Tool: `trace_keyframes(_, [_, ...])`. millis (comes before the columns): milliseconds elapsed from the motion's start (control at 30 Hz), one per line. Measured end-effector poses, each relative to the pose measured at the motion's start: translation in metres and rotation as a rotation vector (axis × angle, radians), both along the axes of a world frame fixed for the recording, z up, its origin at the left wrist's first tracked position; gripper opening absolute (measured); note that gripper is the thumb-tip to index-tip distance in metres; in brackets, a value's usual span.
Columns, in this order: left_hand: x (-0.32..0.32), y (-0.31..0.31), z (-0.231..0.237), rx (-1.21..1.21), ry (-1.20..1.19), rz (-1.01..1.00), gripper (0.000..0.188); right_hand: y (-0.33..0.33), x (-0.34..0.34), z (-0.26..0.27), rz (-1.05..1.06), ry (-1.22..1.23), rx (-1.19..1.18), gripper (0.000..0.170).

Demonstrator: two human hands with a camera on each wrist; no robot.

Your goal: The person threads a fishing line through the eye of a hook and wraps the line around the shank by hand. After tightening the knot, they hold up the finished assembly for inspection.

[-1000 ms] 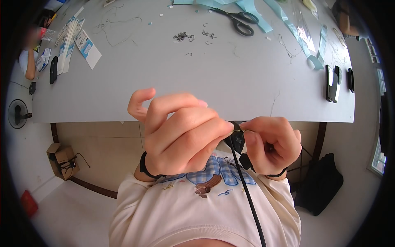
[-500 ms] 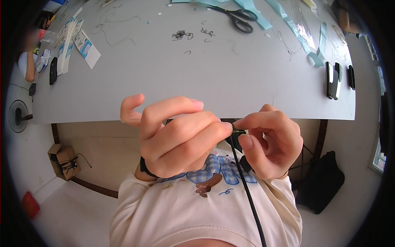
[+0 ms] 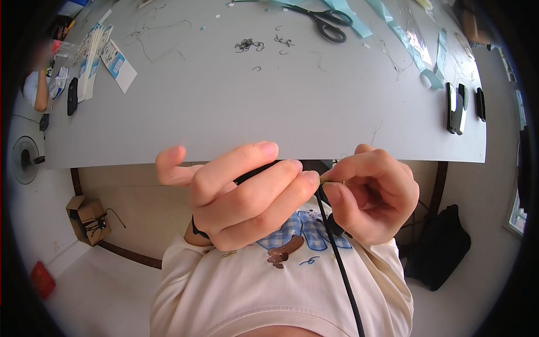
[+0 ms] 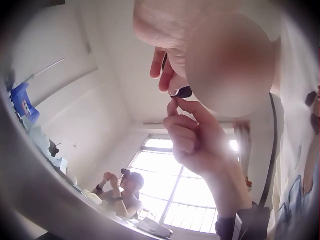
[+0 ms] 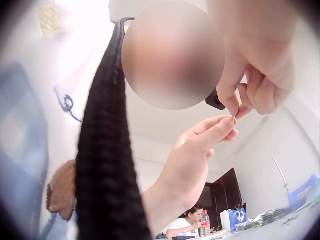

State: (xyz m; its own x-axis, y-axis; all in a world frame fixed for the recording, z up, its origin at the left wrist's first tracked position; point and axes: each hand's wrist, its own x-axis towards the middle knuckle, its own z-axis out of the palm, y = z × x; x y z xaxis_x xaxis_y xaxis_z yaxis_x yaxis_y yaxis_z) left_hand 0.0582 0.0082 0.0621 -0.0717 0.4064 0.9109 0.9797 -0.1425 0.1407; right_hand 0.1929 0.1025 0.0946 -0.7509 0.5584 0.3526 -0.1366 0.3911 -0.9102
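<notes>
In front of the chest, both hands meet at their fingertips. My left hand (image 3: 241, 194) pinches at a small thin yellowish piece (image 3: 324, 182), its other fingers spread loosely. My right hand (image 3: 375, 194) holds the same spot between thumb and index finger, the other fingers curled in. The piece is mostly hidden by the fingertips; I cannot tell its kind. In the right wrist view a tiny golden bit (image 5: 234, 120) shows at the meeting fingertips. A fine thread (image 3: 347, 181) shows by the right fingers.
On the grey table (image 3: 224, 112) lie small dark hooks (image 3: 249, 45), black scissors (image 3: 330, 25), light-blue ribbon (image 3: 432, 78), printed cards (image 3: 117, 64) and a stapler (image 3: 457, 109). A black strap (image 3: 339, 258) hangs before the shirt. Another person (image 4: 127, 187) sits farther along the table.
The visible gap between the fingertips of both hands has narrowed, covering more of the thin piece. My left hand has shifted slightly down and left; the right has moved slightly right.
</notes>
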Motion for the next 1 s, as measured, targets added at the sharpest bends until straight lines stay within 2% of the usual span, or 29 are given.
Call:
trace_keyframes(267, [-0.001, 0.002, -0.002, 0.005, 0.011, -0.01, 0.011, 0.0, 0.001, -0.002, 0.019, -0.002, -0.057, 0.012])
trace_keyframes(467, [-0.003, -0.001, 0.0, -0.063, -0.043, -0.035, 0.009, 0.001, 0.004, 0.001, -0.055, -0.049, -0.09, 0.013])
trace_keyframes(567, [-0.004, 0.0, 0.001, -0.142, -0.089, -0.055, 0.007, 0.003, 0.003, 0.002, -0.017, -0.061, 0.023, 0.014])
trace_keyframes(767, [-0.003, 0.006, -0.002, -0.258, -0.204, -0.071, 0.008, 0.002, -0.001, -0.004, -0.103, -0.172, 0.072, 0.016])
trace_keyframes(1000, [-0.006, 0.002, -0.006, -0.32, -0.233, -0.053, 0.011, 0.008, -0.003, 0.003, -0.016, -0.379, 0.097, 0.016])
